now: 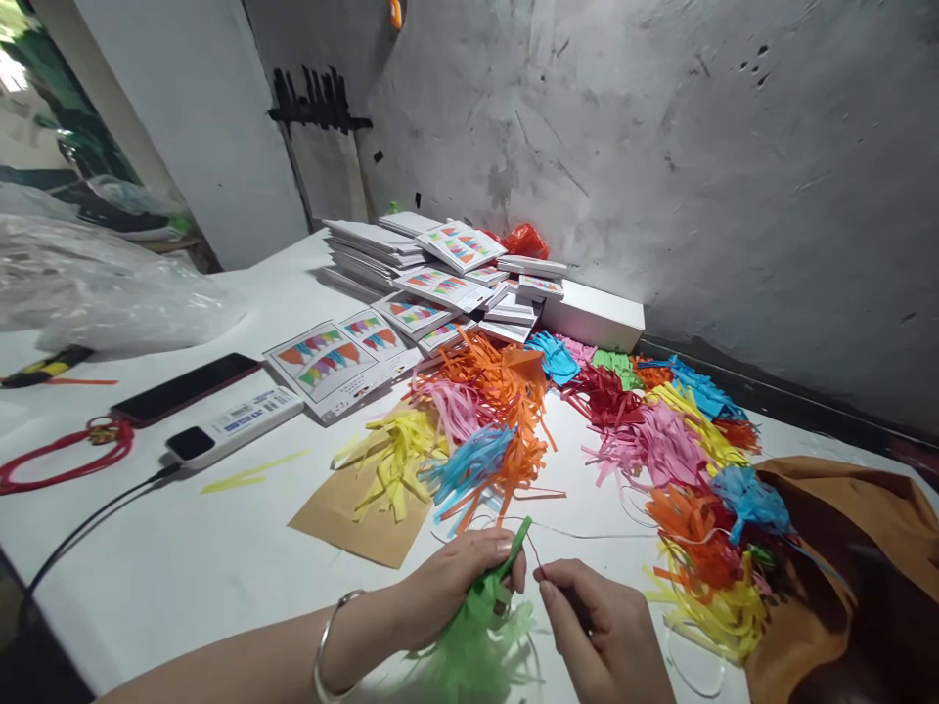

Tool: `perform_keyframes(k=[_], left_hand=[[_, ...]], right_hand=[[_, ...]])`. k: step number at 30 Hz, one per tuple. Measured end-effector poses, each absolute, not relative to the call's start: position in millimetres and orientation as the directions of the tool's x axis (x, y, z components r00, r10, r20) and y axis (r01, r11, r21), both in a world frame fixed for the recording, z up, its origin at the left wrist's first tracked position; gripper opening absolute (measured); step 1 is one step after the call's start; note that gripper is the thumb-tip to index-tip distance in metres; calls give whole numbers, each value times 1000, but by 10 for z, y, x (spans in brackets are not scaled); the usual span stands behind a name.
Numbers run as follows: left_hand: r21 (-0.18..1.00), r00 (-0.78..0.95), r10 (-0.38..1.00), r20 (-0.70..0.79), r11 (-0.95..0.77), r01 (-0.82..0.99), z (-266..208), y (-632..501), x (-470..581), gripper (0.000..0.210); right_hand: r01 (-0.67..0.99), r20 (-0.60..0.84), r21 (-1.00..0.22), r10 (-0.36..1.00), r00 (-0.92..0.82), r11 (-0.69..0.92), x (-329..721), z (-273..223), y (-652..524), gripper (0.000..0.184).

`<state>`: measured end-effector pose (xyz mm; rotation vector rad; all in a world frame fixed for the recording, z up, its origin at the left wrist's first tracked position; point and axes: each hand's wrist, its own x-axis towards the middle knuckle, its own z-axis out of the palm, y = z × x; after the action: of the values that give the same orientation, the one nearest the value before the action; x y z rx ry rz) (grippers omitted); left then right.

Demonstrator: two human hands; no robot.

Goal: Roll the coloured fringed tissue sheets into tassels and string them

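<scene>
My left hand (pixel 451 577), with a silver bangle at the wrist, is closed around a green paper tassel (pixel 480 645). Its narrow twisted top sticks up past my thumb, while the fringe hangs below, partly blurred. Thumb and fingers of my right hand (pixel 605 621) pinch a thin reddish thread (pixel 535 554) running from the tassel's top. Behind my hands a pale cord (pixel 602 536) stretches toward the tassels on the right. Loose orange tassels (pixel 506 381), a light blue one (pixel 473 464) and a yellow one (pixel 392 455) lie just beyond.
A curved row of colourful tassels (pixel 667 445) lies at right, beside brown fabric (pixel 807 577). Packs of printed cards (pixel 440 284) and a white box (pixel 598 315) stand near the wall. At left are a phone (pixel 187 388), a white device (pixel 239 427) with a cable, and plastic bags (pixel 110 284).
</scene>
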<state>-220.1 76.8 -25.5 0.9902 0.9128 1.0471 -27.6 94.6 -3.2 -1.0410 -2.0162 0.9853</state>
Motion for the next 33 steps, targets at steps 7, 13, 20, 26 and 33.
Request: perform_keyframes(k=[7,13,20,26,33], left_hand=[[992,299,954,7,-44,117,-223,772,-2300,54],[963,442,893,87,-190,194,-134,764,-2305,58],[914,497,862,99,-277,298,-132,819,-2373,61],[903,544,832,109,-312,294,-102,816,-2402,61],[877,598,787,151,-386,286,-133,825,-2433,57]], right_hand=[[413,295,-733,799,-524,541,-288,-121,897,27],[292,-151,-956,830,-536,14,-298,-69,1053,51],[89,-295,-949,756,-585,-302,-358,-111,1064,62],[38,-343,-896,633,-694,-443,-357,-216,1107,55],[-31,-338,-877,661,-670,-480,-390,-267,1149,58]])
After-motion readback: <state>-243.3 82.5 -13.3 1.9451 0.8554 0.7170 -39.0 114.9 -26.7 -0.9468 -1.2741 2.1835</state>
